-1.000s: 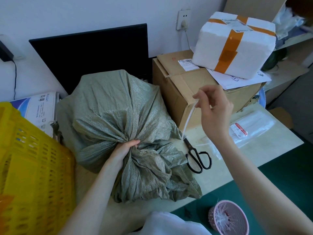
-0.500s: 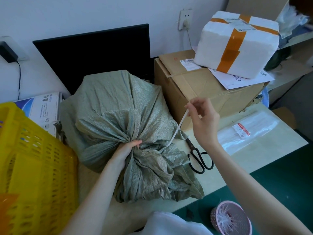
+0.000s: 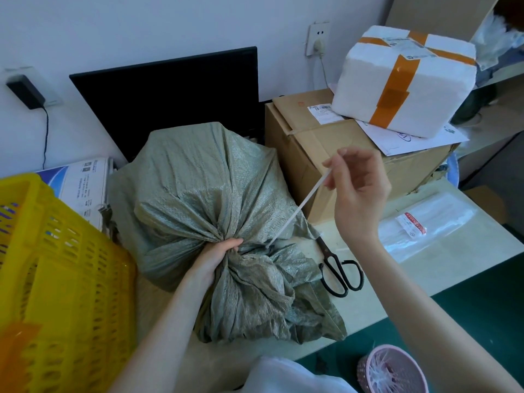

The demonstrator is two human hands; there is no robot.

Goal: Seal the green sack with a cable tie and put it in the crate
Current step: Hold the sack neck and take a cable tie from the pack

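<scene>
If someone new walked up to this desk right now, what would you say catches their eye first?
Most likely the bulky green sack in the middle of the desk, its neck bunched in the left hand while the right hand pinches a white cable tie running down to the gather. Next, the bright yellow crate at the left edge, and the white foam box with orange tape on the cardboard carton behind.

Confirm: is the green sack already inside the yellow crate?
No. The green sack sits on the table beside the yellow crate, its neck gripped by the left hand.
</scene>
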